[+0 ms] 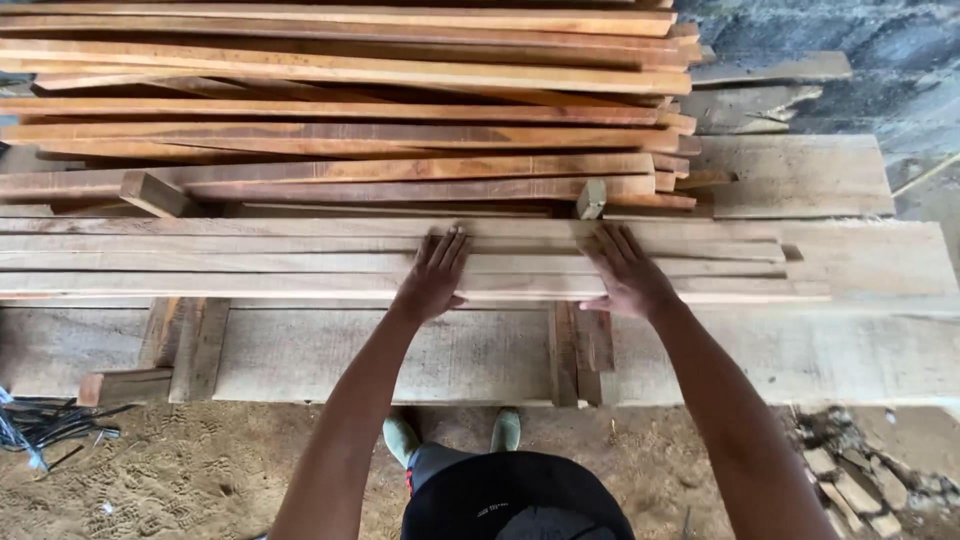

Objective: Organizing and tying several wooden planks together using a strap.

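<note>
On pale planks [300, 262]: left hand [432, 280], right hand [628, 275] flat, grip open, near front edge.

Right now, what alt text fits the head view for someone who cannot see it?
Both hands lie flat, palms down, on pale planks: left hand, right hand. Behind them is a stack of reddish boards; below, sandy ground and the person's green shoes.

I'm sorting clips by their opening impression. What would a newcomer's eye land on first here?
First, the tall stack of reddish planks filling the top of the view. Next, the two hands laid flat, fingers spread, on the pale planks lying in front of it: the left hand near the middle, the right hand beside it. Below lie sandy ground and a tangle of dark wire at the left edge.
</note>
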